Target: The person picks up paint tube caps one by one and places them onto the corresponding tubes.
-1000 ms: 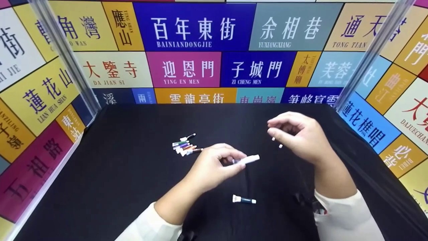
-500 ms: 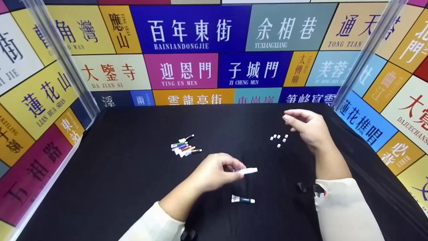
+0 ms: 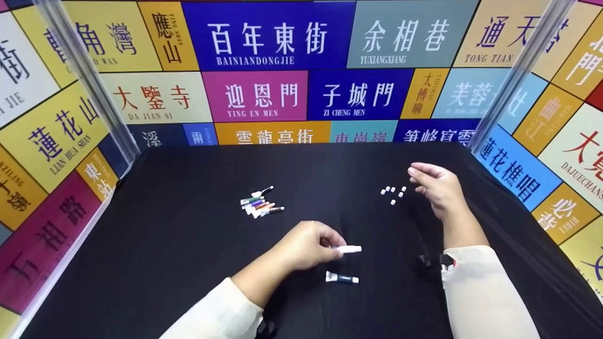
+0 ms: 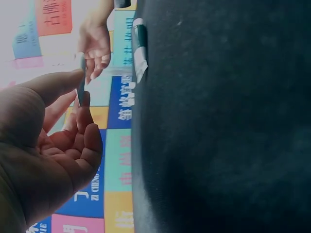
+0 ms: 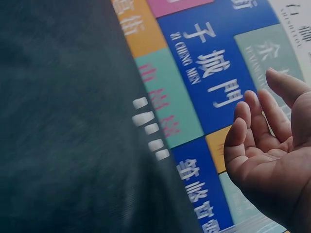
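Note:
In the head view my left hand point(image 3: 313, 247) pinches a small white paint tube point(image 3: 351, 249) between thumb and fingers, its end pointing right. Edge-on, that tube point(image 4: 81, 80) looks thin in the left wrist view. A dark green paint tube point(image 3: 342, 278) with a white cap lies on the cloth just below it. Raised at the right, my right hand point(image 3: 438, 188) holds nothing that shows; its fingers point(image 5: 260, 119) are loosely bent and the thumb stands apart from them. Several small white caps point(image 3: 393, 189) lie left of the right hand.
A cluster of several paint tubes point(image 3: 259, 206) lies left of centre on the black cloth point(image 3: 165, 263). Printed panels point(image 3: 264, 94) stand at the back and both sides, with clear corner posts point(image 3: 513, 80).
My left hand has come nearer the body with the white tube, close above the green one. The right hand has shifted right, leaving the white caps uncovered.

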The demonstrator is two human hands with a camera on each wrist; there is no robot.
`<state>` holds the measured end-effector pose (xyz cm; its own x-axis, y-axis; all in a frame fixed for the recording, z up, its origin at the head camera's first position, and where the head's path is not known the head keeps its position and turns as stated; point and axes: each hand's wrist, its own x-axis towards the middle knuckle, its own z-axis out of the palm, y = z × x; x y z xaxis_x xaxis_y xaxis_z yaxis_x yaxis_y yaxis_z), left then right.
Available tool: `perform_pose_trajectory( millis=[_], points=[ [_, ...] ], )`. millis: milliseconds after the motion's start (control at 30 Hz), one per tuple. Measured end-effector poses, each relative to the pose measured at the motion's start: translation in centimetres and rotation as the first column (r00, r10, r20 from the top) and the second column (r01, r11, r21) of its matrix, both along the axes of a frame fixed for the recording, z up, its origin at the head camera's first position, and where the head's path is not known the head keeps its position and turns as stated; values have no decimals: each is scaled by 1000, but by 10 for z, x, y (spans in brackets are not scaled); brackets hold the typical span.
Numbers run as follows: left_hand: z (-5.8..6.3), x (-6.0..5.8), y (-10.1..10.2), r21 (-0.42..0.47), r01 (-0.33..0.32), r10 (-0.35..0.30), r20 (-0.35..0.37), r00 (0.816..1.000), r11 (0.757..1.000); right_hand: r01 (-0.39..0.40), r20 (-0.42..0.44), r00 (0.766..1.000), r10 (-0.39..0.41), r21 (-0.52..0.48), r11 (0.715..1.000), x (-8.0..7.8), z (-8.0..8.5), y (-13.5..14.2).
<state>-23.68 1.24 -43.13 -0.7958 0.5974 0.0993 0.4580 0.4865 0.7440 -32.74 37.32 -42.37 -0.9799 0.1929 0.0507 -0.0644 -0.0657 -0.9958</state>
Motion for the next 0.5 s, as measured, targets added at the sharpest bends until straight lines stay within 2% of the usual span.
perform_pose_trajectory(
  millis=[167, 333, 500],
  points=[
    [-5, 0, 4, -64, 15, -13, 28, 1000, 998, 7, 70, 998, -7, 1, 1000, -3, -14, 6],
    [-6, 0, 8, -139, 7, -3, 28, 1000, 990, -9, 98, 995, 5, 38, 999, -6, -25, 12],
    [-7, 0, 10, -197, 8, -1, 34, 999, 980, -38, 106, 994, 17, 199, 979, -10, -35, 17]
  ],
)
